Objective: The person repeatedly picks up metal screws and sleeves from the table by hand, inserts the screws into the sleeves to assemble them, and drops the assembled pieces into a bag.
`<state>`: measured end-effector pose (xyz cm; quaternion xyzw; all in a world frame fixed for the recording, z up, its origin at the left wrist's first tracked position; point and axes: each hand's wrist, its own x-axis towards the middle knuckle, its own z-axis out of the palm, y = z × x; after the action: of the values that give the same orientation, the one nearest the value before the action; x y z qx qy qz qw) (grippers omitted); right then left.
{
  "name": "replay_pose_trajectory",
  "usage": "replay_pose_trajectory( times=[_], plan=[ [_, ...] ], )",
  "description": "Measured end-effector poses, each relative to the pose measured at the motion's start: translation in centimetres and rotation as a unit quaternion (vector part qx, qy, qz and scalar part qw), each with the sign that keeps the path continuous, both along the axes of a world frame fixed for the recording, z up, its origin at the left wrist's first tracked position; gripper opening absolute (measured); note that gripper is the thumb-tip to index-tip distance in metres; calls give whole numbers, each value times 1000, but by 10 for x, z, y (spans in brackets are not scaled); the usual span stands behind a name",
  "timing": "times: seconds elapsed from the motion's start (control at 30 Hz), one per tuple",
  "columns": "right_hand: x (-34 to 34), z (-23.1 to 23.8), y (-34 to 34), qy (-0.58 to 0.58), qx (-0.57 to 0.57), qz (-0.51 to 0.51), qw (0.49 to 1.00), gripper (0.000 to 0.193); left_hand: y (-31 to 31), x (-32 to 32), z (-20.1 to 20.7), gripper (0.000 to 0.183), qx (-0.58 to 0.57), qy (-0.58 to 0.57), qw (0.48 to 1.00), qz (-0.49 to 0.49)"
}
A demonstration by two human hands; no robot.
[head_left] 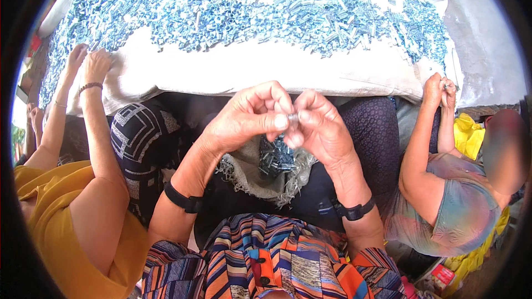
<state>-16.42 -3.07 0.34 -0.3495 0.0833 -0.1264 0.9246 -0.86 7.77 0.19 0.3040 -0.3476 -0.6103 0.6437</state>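
A multicoloured patterned fabric shirt (266, 254) was nearest, and a black wristband (190, 205) encircled each forearm near the wrist. A frayed beige woven sack (238, 174) lay across the lap, holding small blue-grey shiny pieces (277, 158). Above the sack, the left hand (252, 113) had its grip closed, thumb and fingers pinching a small grey ridged cylindrical piece (292, 116). The right hand (325, 124) pinched the same piece from the opposite side, so it sat between both sets of fingertips. To the left, a co-worker in a mustard-yellow top (72, 205) reached to the heap; to the right, another in a mottled multicoloured top (460, 205) held both hands together. Beyond, the off-white cloth-covered counter (221, 75) carried a broad heap of small blue tubular pieces (210, 16).
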Motion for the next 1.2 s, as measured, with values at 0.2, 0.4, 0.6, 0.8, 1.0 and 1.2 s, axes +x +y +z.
replay_pose_trajectory(
  times=[0.2,0.4,0.6,0.8,1.0,1.2],
  plan=[
    [-18,4,-12,105,-209,43,971,12,9,4,-2,20,30,-143,989,-23],
    [-3,21,-76,289,-592,-180,731,11,-32,16,16,17,106,-471,866,130],
    [34,12,-124,205,-783,-267,523,20,-99,5,1,25,76,-651,702,279],
    [47,3,-141,197,-851,-235,426,16,-122,4,-10,24,21,-690,644,330],
    [36,8,-128,212,-730,-282,585,12,-118,3,-16,16,8,-706,628,328],
    [17,8,-105,157,-362,-282,874,13,-116,2,-17,13,4,-720,622,308]
  ],
)
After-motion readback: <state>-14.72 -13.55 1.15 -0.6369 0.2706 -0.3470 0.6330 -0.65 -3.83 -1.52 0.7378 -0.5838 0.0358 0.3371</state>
